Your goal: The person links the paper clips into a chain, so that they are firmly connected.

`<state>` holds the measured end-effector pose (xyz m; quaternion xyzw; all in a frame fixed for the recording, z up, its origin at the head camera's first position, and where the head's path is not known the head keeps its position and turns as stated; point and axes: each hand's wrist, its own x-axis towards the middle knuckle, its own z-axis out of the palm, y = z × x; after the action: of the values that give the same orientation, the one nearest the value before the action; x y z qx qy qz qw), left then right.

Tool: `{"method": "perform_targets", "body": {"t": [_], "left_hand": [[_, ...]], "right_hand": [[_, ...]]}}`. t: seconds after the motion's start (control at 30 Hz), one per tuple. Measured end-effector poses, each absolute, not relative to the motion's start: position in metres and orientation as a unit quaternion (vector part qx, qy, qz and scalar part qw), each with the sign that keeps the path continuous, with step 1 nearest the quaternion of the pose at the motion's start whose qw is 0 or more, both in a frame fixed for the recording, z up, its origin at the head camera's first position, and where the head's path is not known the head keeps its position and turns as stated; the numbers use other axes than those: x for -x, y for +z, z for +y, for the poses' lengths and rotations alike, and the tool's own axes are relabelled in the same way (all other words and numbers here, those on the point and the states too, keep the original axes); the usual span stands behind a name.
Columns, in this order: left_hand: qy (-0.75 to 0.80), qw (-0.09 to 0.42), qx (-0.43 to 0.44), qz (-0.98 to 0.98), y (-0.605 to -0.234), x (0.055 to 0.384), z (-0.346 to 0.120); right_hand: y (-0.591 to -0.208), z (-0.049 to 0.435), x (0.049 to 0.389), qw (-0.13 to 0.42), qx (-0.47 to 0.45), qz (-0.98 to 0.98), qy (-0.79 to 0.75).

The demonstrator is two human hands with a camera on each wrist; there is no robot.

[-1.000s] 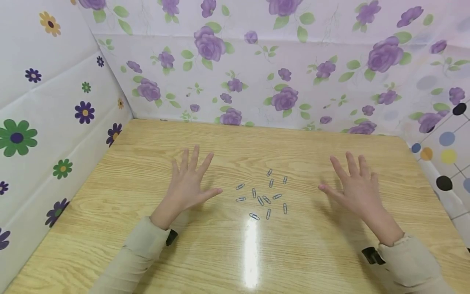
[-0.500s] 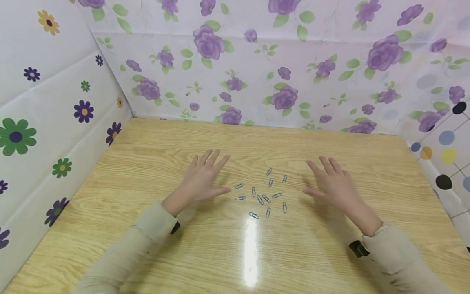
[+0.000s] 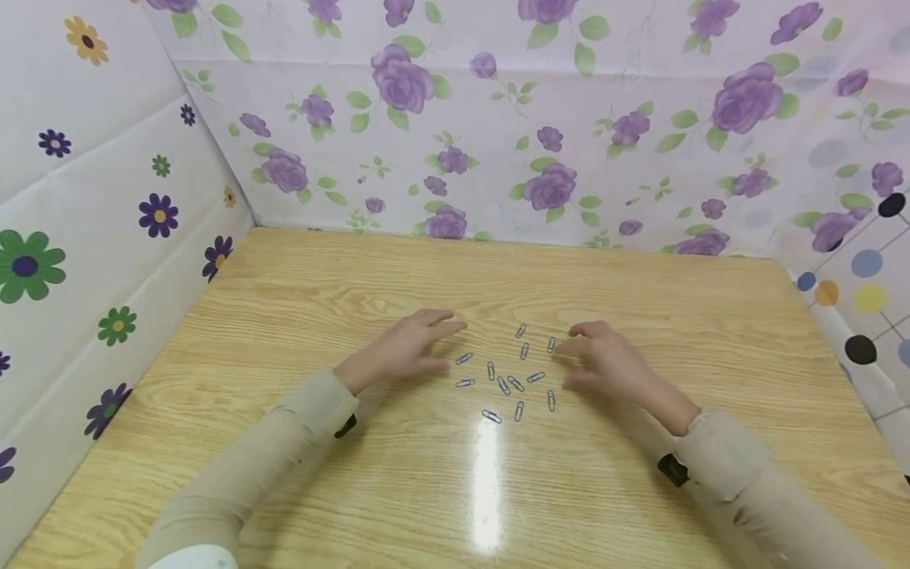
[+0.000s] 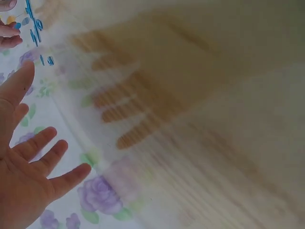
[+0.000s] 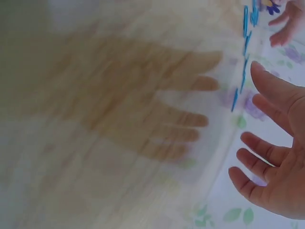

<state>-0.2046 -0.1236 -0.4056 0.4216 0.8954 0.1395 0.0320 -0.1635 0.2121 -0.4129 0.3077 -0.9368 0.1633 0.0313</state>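
Wood-grain table point(image 3: 398, 490), scattered blue paperclips point(image 3: 516, 384), hands point(image 3: 404, 348) either side

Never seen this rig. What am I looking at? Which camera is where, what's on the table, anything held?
There is no machine here: the grips are a person's own bare hands, reaching in from beige sleeves. The wide picture comes from a camera worn on the head, looking forward and down. The other two come from cameras on the wrists, one each, showing that hand close up at the edge of the frame.

On the wood-grain table lies a loose scatter of blue paperclips. Behind it hangs a sheet with purple flowers.

Nothing is held. The left grip is left of the clips and the right grip right of them, fingers apart. The right fingertips come close to one clip; I can't tell whether they touch it.
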Motion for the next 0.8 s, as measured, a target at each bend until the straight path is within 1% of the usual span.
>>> {"method": "perform_targets", "body": {"t": [0.37,0.6,0.8], "left_hand": [[0.176,0.096,-0.433,0.879,-0.412,0.218,-0.110],[0.215,0.134,-0.418,0.873,-0.415,0.227,-0.102],[0.245,0.150,-0.418,0.862,-0.417,0.233,-0.097]], "right_hand": [[-0.419,0.195,0.175,-0.019,-0.315,-0.917,0.243],[-0.422,0.188,0.180,-0.063,-0.294,-0.909,0.289],[-0.425,0.181,0.180,-0.103,-0.264,-0.904,0.320]]}}
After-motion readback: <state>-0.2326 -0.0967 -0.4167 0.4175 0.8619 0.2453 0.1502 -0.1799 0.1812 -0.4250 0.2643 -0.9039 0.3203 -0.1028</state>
